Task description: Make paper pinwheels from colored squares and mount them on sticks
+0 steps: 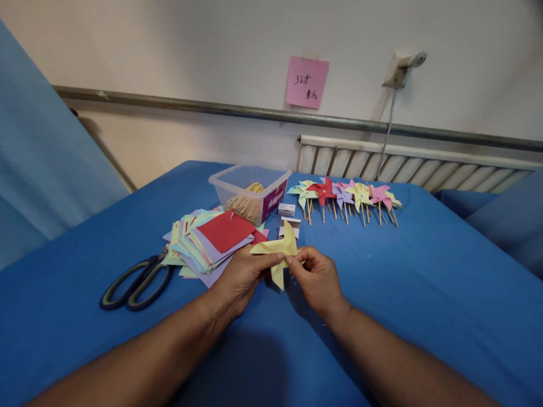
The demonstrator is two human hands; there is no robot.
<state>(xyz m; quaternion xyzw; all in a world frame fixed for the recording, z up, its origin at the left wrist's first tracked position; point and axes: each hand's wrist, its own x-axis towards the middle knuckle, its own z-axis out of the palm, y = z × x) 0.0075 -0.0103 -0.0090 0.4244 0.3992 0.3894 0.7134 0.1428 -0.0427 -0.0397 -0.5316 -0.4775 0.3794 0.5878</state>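
Observation:
A yellow paper pinwheel [289,242] is held up over the table between my two hands, its folded blades spread out. My left hand [248,271] pinches it from the left, thumb near the centre. From the right, my right hand [317,277] is closed on it too, with thumb and fingertips by the middle. Whether a pin sits at its centre is too small to make out. Just behind the pinwheel stand two small boxes, the nearer one open [293,230] and the farther one white [287,210].
Left of my hands lies a stack of coloured paper squares [227,230], with scissors [148,280] partly under it. Behind it, a clear plastic tub [235,183] holds wooden sticks [246,203]. Several finished pinwheels [343,195] lie at the blue table's [424,271] back edge.

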